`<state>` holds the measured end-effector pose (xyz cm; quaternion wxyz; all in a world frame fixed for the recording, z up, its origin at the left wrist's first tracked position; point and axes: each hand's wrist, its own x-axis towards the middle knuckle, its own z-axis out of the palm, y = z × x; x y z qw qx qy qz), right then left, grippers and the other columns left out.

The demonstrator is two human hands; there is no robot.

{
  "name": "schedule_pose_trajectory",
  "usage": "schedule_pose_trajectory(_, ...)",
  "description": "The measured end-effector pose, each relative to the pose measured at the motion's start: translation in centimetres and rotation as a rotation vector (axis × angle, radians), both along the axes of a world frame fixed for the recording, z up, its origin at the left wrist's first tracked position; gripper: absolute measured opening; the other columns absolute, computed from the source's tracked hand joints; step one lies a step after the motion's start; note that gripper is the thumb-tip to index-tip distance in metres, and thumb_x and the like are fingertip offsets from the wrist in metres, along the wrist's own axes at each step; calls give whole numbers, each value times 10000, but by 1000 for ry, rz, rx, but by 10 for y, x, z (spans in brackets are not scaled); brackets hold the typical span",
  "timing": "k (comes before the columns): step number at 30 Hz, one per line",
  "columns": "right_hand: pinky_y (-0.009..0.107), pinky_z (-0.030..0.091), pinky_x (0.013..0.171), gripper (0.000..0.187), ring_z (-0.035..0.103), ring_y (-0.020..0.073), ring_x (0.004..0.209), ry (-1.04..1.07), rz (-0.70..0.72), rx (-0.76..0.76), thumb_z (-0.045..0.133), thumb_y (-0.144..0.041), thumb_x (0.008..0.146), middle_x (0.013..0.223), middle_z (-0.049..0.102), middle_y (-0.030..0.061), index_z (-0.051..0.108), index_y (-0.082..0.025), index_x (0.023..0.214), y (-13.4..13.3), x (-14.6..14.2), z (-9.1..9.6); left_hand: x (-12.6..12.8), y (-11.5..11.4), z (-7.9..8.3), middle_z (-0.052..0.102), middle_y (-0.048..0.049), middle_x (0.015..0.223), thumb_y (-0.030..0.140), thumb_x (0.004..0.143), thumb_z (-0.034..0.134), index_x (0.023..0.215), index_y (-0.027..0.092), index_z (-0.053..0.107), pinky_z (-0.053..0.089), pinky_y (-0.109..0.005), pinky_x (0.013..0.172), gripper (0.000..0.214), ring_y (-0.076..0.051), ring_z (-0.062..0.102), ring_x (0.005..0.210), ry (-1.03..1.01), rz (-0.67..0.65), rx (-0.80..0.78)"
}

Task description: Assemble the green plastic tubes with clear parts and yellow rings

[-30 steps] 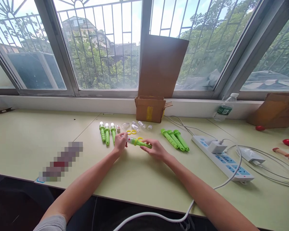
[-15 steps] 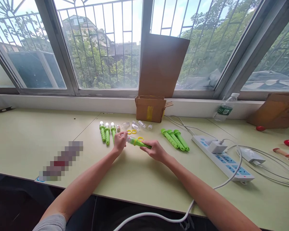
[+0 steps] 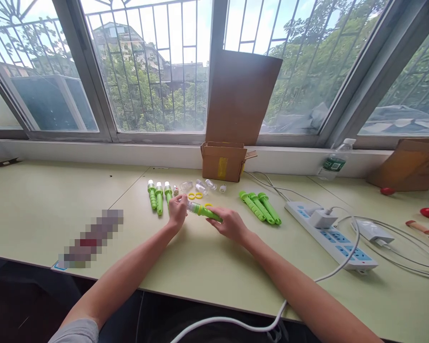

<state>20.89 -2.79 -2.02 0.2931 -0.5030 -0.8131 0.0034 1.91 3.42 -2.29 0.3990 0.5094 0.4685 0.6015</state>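
A green plastic stick with a clear end point(image 3: 203, 210) is held between my hands, slanting above the table. My left hand point(image 3: 178, 210) is closed around its clear end, and the fingertips partly hide it. My right hand point(image 3: 230, 224) grips the green handle, with the palm side out of sight. Just beyond my left hand lie several similar green sticks with white tips point(image 3: 159, 196). Clear plastic caps point(image 3: 201, 186), yellow rings point(image 3: 195, 196) and a small white part point(image 3: 222, 188) lie behind the held stick.
Green handles point(image 3: 260, 207) lie to the right, beside a white power strip point(image 3: 331, 238) with cables. A cardboard box point(image 3: 223, 162) stands at the back by the window. A plastic bottle point(image 3: 334, 162) is at the back right. A blurred item point(image 3: 93, 238) lies on the left.
My right hand has shifted slightly along the handle toward the clear end, covering more of the nearby yellow ring. My left hand stays in nearly the same place.
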Motion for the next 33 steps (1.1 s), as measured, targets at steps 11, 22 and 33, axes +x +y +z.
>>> schedule_pose_trajectory(11,238,363,604,365,618,182,744,-153,11,121,458,-358,900,929,701,85,598,-218,1206,-5,2,2,-4,4,-2,360,59,356,336,757,508,509,182,453,254,-188,289,297,-70,352,278,-67,-39,-12)
schedule_pose_trajectory(22,221,305,456,418,403,101,482,549,181,-570,522,-514,808,538,472,-27,705,-176,974,-3,-6,12,-6,4,-2,292,62,353,346,748,523,452,195,352,194,-188,272,373,-59,296,275,-24,-18,-51)
schedule_pose_trajectory(33,241,339,570,393,575,177,682,32,-65,-118,413,-464,886,796,668,60,650,-223,1086,-6,-8,4,-2,1,0,291,61,385,317,741,514,457,191,350,234,-194,297,351,-62,301,304,-28,27,-33)
